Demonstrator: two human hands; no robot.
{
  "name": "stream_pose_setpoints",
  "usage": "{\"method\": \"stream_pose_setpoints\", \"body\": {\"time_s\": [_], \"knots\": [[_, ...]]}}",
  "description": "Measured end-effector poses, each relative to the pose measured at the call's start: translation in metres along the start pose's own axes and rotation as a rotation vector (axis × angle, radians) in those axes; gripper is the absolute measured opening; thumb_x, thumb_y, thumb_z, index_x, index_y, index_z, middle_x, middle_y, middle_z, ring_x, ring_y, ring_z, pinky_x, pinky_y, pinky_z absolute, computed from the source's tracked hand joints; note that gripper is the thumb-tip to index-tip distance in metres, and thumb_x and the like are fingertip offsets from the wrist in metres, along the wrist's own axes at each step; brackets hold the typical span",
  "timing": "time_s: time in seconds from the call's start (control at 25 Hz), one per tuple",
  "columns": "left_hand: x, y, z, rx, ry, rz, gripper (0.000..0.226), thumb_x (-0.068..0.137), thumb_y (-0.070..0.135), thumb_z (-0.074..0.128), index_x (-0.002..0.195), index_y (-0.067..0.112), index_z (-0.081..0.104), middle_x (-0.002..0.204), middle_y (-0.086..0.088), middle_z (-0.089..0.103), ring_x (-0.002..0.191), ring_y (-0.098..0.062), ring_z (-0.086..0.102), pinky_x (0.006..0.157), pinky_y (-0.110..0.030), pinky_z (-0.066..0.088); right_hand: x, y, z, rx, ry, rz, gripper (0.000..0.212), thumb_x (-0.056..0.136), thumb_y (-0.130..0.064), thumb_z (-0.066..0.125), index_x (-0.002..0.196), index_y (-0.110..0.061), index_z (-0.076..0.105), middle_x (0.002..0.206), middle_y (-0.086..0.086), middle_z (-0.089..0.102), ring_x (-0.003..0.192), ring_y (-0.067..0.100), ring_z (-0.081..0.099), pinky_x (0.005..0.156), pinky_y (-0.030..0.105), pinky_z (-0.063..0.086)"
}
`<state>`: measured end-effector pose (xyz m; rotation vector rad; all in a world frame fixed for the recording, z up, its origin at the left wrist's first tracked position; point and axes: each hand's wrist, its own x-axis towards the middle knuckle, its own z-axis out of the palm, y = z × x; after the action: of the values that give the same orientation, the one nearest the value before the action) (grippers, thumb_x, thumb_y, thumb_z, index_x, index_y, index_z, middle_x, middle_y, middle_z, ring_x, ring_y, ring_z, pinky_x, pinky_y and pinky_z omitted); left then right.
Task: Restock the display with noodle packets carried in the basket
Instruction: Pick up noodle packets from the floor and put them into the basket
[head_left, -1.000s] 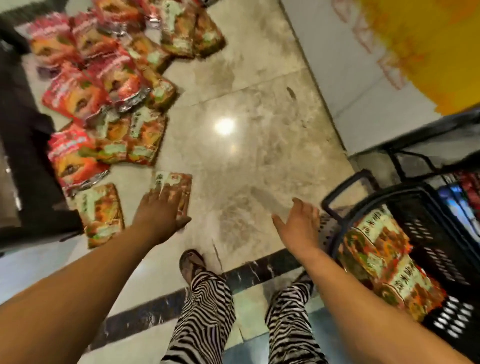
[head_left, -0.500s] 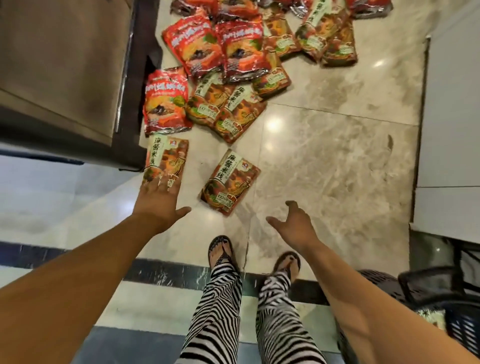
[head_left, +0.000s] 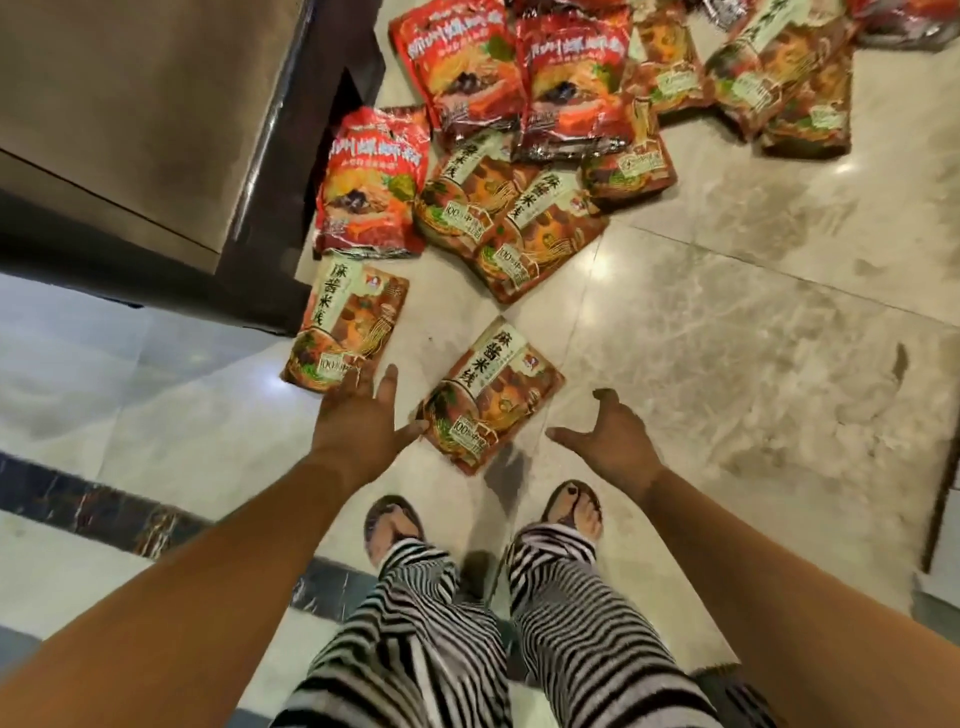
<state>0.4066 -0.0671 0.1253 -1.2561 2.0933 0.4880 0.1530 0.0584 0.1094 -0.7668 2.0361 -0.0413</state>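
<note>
In the head view we see the left hand (head_left: 358, 415) spread flat and released, reaching over the lower edge of one noodle packet (head_left: 345, 327) on the marble floor (head_left: 727, 338), with a second packet (head_left: 493, 395) just beside it at 3 o'clock. The right hand (head_left: 610, 439), at 4 o'clock of that second packet, hangs loosely curled and grasps nothing. Toward 12 o'clock lie further packets (head_left: 519, 156) in a heap, beside a dark cabinet (head_left: 156, 130) at 10 o'clock.
</note>
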Motion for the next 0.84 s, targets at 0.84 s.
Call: {"method": "stream_pose_setpoints", "body": {"time_s": [0.84], "knots": [[0.316, -0.145, 0.100, -0.037, 0.355, 0.003, 0.093, 0.084, 0.077, 0.037, 0.157, 0.029, 0.005, 0.163, -0.012, 0.018, 0.151, -0.033, 0.011, 0.121, -0.048, 0.014, 0.274, -0.033, 0.100, -0.151, -0.035, -0.357, 0.084, 0.069, -0.041, 0.086, 0.136, -0.015, 0.042, 0.119, 0.007, 0.058, 0.096, 0.024, 0.063, 0.065, 0.025, 0.044]]}}
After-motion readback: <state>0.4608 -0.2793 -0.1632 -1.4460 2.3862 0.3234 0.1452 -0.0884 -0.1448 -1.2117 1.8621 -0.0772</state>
